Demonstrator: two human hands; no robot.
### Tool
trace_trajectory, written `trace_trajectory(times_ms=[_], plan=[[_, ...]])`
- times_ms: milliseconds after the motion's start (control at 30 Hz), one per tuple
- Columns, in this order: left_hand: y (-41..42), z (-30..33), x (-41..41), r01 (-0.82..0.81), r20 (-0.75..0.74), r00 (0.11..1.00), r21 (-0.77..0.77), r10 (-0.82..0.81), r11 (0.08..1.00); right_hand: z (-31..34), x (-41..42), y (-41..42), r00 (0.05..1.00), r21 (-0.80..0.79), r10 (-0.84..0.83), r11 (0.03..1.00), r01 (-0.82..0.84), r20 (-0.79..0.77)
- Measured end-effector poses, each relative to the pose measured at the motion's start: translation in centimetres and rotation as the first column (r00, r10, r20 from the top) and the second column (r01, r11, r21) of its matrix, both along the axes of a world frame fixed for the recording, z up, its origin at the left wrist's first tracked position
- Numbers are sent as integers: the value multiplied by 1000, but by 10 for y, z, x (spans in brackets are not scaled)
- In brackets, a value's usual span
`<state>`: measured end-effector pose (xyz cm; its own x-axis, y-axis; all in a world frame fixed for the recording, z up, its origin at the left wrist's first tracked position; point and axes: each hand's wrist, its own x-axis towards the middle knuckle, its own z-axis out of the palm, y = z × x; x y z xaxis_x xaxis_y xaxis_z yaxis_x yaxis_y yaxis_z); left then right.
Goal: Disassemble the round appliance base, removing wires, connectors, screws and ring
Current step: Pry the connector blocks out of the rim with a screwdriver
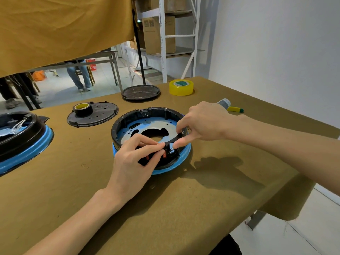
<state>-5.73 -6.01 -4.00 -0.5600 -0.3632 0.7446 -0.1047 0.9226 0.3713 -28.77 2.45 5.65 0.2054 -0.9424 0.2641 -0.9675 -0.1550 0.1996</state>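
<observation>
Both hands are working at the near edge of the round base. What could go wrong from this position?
1. The left hand pinches a small part at the near wall of the round base; a hard pull might snap a connector or wire.
2. The right hand grips the black ring on one side only, so the base might tilt or slide on the cloth-covered table.
3. Small freed parts could roll off the table's near edge.

left hand (132, 159) bare | right hand (206, 122) bare | forearms unsleeved

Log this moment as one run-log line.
left hand: pinching connector | right hand: gripping ring | base: on table
</observation>
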Motion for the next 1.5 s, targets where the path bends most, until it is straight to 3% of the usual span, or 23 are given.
trace_trajectory(times_ms=[300, 967, 1200, 1500], plan=[[1, 6, 0, 34, 17, 999, 29, -34, 999, -1, 14, -9, 992, 47, 102, 994, -99, -68], [-7, -1, 3, 108, 18, 994, -29, -108, 994, 30, 3, -6, 978, 264, 105, 963, -55, -179], [-5, -1, 2, 91, 12, 996, -18, -91, 996, 18, 18, 4, 927, 135, 105, 989, -60, -361], [-5, 0, 2, 101, 8, 995, -3, -101, 995, 18, 15, 0, 961, 153, 88, 987, -49, -261]])
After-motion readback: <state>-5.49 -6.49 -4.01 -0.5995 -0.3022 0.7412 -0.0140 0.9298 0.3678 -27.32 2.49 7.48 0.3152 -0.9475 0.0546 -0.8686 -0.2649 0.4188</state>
